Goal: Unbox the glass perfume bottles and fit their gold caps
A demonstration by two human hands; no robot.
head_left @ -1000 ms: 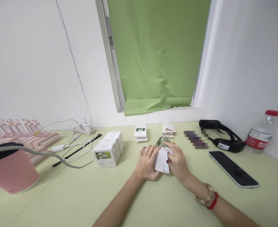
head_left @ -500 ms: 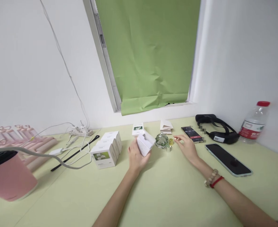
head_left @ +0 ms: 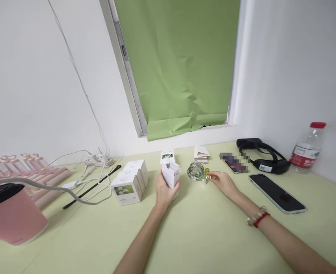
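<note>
My left hand (head_left: 164, 194) is wrapped round a small white carton (head_left: 170, 174), which stands nearly upright with its top end towards the back. Its upper flaps look open. My right hand (head_left: 224, 183) has thumb and fingers pinched together beside a small yellow piece (head_left: 207, 171). Whatever lies between those fingertips is too small to make out. Left of them sits a round, clear glass bottle (head_left: 195, 171) with green showing through it. A small pale cylinder (head_left: 204, 180) stands against its right side.
White boxes (head_left: 128, 186) stand in a row on the left, near cables (head_left: 99, 179) and a pink cup (head_left: 16, 217). Behind are a white box with a picture (head_left: 167, 155) and folded paper (head_left: 201, 153). Phones (head_left: 277, 193), a black headset (head_left: 261, 156) and a water bottle (head_left: 307, 148) are right.
The carton in my left hand has turned from tilted to more upright. My right hand has moved slightly left and down, its fingertips now close to the small yellow piece.
</note>
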